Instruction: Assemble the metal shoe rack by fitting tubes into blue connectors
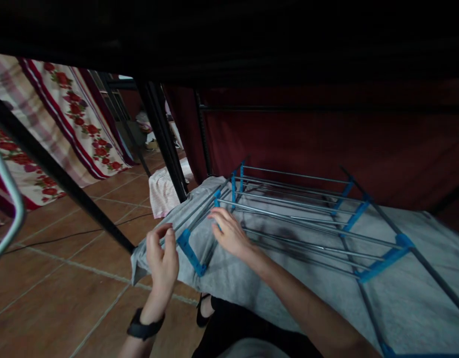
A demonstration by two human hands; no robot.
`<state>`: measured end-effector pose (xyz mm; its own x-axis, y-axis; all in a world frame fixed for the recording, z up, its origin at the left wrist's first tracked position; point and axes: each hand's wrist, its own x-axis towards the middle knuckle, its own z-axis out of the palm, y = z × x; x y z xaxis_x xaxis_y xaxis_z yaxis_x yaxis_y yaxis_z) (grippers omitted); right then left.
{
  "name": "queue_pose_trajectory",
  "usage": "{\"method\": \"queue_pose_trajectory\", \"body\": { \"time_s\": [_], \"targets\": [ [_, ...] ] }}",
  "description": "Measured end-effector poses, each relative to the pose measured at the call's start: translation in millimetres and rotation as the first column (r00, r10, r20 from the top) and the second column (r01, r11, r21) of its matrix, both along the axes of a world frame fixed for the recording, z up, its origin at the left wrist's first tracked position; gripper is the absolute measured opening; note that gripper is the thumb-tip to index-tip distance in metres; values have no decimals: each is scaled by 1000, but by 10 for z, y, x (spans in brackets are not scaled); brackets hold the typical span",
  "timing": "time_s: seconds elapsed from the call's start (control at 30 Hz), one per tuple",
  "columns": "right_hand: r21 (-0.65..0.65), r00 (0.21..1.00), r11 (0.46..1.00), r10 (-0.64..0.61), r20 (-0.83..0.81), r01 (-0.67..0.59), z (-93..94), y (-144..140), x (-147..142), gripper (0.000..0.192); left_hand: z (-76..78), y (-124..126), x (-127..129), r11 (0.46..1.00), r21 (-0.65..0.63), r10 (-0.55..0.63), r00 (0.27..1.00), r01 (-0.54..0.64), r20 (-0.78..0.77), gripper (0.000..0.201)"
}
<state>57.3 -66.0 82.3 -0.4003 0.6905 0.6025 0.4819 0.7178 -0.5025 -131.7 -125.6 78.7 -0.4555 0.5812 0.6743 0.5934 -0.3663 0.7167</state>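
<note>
Both hands are held over the near left end of a metal drying rack (pixel 289 217) laid on a grey bed sheet (pixel 259 293). The fingers of the left hand (pixel 162 256) are loosely curled, with the thumb raised and a gap left; those of the right hand (pixel 229 232) are stretched forward, the thumb held apart. Nothing is seen pinched in either, though contact at the fingertips cannot be told.

A blue corner bracket (pixel 190 253) is framed between the hands, just beside the left. The bulk of the rack is spread beyond them and to the right, its long rods run from left to right across the bed; the right hand is set nearer to these rods. A black watch (pixel 145 325) is worn on the left wrist.

The bed is backed by a dark red curtain (pixel 307 134) and flanked by a black post (pixel 160 134). Tiled floor (pixel 46 278) and a flowered curtain (pixel 91 129) are seen to the left. Part of the rack's left side is hidden by the right hand; its right side is cut off by the frame, and the overhead structure is lost in shadow.
</note>
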Motion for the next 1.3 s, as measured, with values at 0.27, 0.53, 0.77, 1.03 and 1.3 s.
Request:
{"method": "queue_pose_trajectory", "body": {
  "time_s": [0.27,0.53,0.77,1.03,1.3],
  "targets": [
    [-229,918,924,-351,-183,307,-927,-691,1284,29,-270,-33,1013,870,-200,-493,797,450,-350,27],
    [-289,793,787,-596,-124,546,-1526,-1354,2336,25,-1187,509,1273,662,-422,-295,732,620,614,25],
    [-297,721,718,-682,-123,629,-1739,-1469,2645,27,-1438,673,1198,718,-450,-210,782,531,587,21],
    [-195,665,663,-744,-63,723,-1235,-1157,2749,36,-1260,733,1306,822,-379,-502,854,424,-133,25],
    [-382,801,723,-403,443,576,-819,-258,2532,30,-1270,769,1369,837,-351,-481,871,420,-103,25]
  ]
}}
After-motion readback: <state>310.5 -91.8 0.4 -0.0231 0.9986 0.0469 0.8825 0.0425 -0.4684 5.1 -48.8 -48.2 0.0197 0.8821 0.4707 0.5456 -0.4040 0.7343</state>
